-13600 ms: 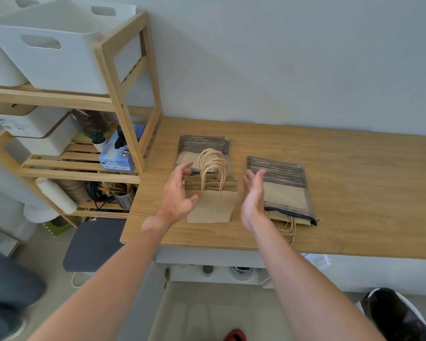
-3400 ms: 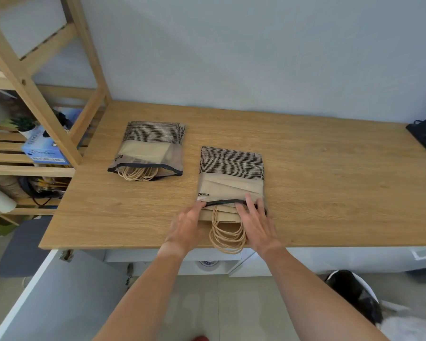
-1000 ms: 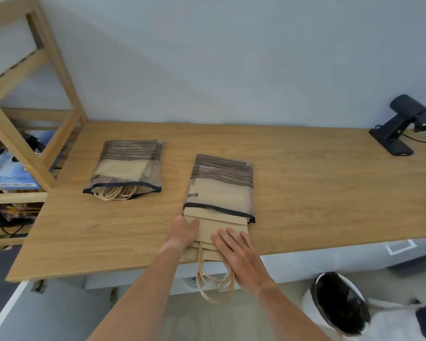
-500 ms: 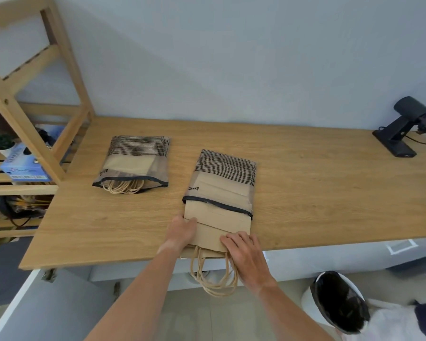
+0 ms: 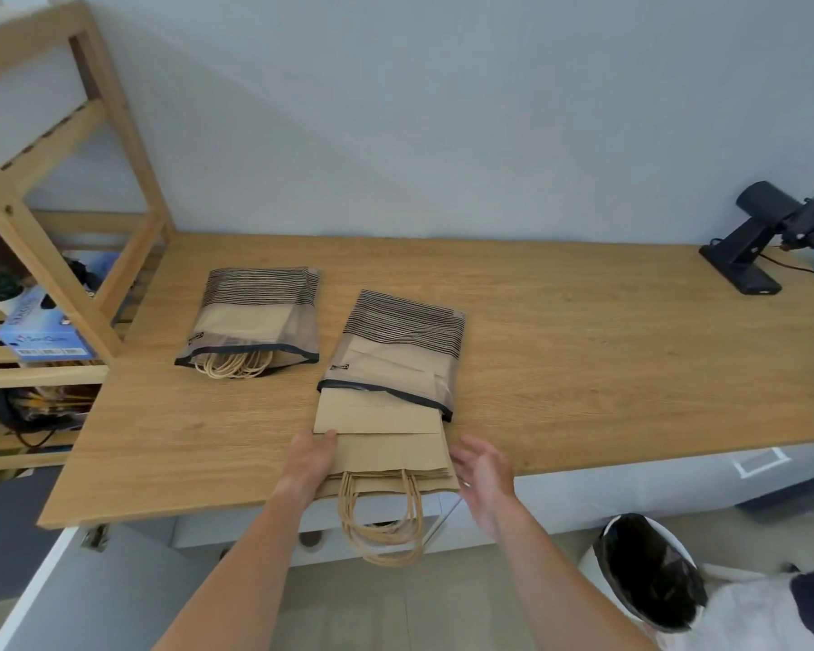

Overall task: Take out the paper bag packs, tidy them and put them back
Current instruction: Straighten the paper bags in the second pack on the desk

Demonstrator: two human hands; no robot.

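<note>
Blue box (image 5: 43, 331) on shelf: print blurred, unreadable. Pouch tags illegible.

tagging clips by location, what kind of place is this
Probably a home workroom or utility corner: a wooden counter against a plain wall, an open wooden shelf unit of household bits, and a lined bin below.

Paper bags (image 5: 386, 444) pulled further out of right pouch (image 5: 395, 354); right hand (image 5: 482, 467) lifted off, fingers spread.

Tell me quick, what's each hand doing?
Left hand: holding the paper bags' left edge.
Right hand: open, holding nothing, beside the bags.
</note>
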